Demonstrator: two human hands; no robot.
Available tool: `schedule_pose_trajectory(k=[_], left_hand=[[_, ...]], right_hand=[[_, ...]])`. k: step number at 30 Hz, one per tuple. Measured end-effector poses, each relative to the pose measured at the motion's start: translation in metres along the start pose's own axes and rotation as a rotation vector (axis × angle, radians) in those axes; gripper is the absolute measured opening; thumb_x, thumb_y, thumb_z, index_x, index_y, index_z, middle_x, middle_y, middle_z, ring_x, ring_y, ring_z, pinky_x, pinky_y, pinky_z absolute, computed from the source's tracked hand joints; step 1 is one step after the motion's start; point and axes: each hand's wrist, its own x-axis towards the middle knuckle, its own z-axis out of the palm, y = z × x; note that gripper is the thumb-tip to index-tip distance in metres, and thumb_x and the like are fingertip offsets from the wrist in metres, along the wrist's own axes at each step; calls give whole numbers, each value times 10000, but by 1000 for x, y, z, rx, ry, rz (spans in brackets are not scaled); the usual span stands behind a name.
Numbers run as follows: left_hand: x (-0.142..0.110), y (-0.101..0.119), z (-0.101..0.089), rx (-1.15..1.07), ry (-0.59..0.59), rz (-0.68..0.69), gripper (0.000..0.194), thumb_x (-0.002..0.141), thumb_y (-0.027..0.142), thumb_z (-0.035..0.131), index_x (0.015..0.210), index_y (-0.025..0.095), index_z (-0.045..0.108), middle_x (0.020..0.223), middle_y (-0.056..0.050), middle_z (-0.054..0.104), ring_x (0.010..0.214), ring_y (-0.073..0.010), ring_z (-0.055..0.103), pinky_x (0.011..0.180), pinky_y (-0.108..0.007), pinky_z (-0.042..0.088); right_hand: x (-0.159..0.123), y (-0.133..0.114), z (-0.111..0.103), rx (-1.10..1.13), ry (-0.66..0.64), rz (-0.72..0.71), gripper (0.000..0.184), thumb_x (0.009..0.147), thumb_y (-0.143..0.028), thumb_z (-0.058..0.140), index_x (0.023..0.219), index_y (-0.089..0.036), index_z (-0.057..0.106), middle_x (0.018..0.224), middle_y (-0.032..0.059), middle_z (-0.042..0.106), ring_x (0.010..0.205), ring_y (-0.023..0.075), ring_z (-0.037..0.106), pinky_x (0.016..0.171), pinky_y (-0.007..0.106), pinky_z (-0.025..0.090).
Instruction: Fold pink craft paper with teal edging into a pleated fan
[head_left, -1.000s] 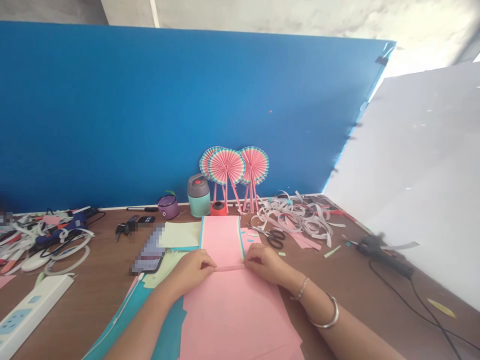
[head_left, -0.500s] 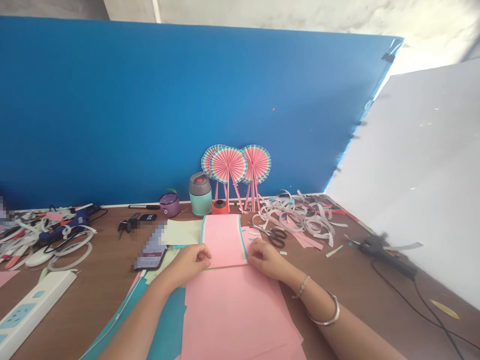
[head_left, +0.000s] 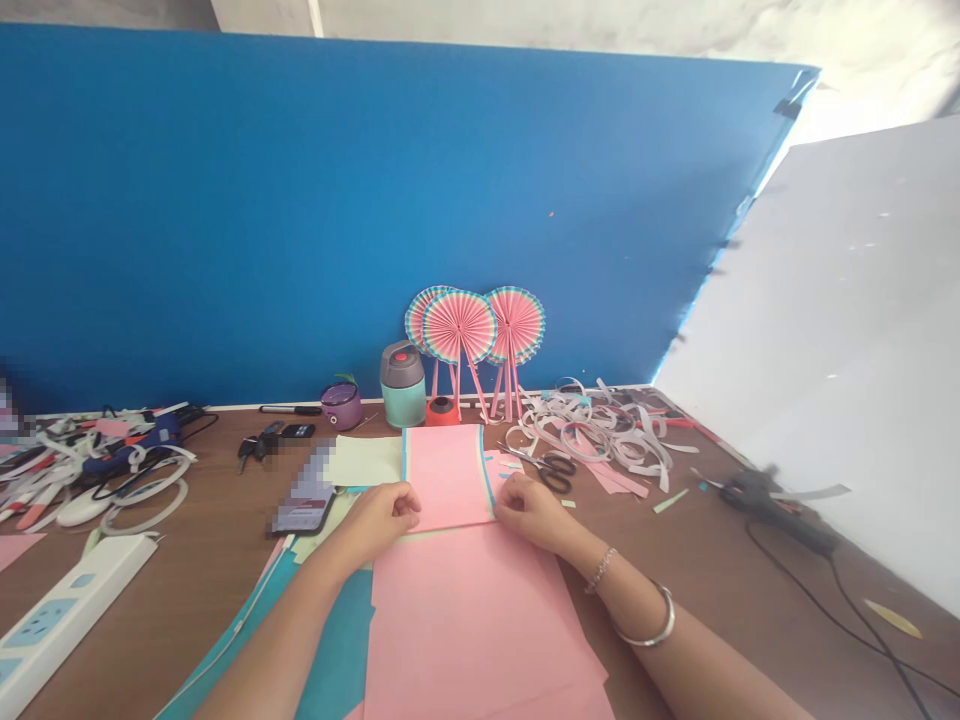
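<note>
A pink paper strip with blue and cream side borders (head_left: 446, 478) lies in front of me, its near edge over larger pink sheets (head_left: 480, 620). At its near left corner is my left hand (head_left: 390, 520), fingers curled closed on the edge. My right hand (head_left: 526, 512) pinches the near right corner. Fingertips hide both corners. A thin pale line shows under the near edge. Scissors with dark handles (head_left: 556, 472) rest beyond my right hand. Pale green paper (head_left: 366, 462) and a phone (head_left: 306, 503) lie to the left.
Folded pink paper fans (head_left: 459, 328) stand against the blue partition (head_left: 300, 200), beside a mint container (head_left: 403, 395) and a purple pot (head_left: 341, 407). Curled paper strips (head_left: 600, 435) lie at back right, near a glue gun (head_left: 776, 515). A power strip (head_left: 71, 625) sits at left.
Both hands have moved outward from the near edge to the strip's corners. The narrow folded band seen along that edge earlier no longer shows on top. The view has shifted slightly.
</note>
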Motion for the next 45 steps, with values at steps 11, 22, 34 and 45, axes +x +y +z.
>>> schedule_pose_trajectory(k=[11,22,34,45], left_hand=[[-2,5,2,69,-24,-9,127,703,170,467,716,206,589,755,-4,639,723,-168,584,587,-235,374],[-8,11,5,310,21,228,270,752,60,375,795,216,591,825,-23,602,838,-185,536,700,-278,388],[-10,2,22,384,49,480,554,797,-18,398,1053,410,638,1234,-8,466,1162,-202,388,939,-379,348],[-11,8,13,465,36,459,535,701,-54,388,872,335,713,1113,-24,553,1090,-198,441,879,-354,352]], right_hand=[[1,-1,2,-40,22,22,94,665,-127,529,592,-171,488,703,13,558,674,143,533,631,251,417],[0,-9,3,-130,40,5,116,649,-92,529,585,-170,471,684,18,558,638,140,522,586,240,384],[-8,-21,1,-414,-19,-289,368,710,8,454,977,-200,596,927,51,540,843,173,492,697,266,368],[-6,-18,4,-649,-117,-504,255,811,-104,540,886,-275,714,902,55,578,813,193,444,675,305,313]])
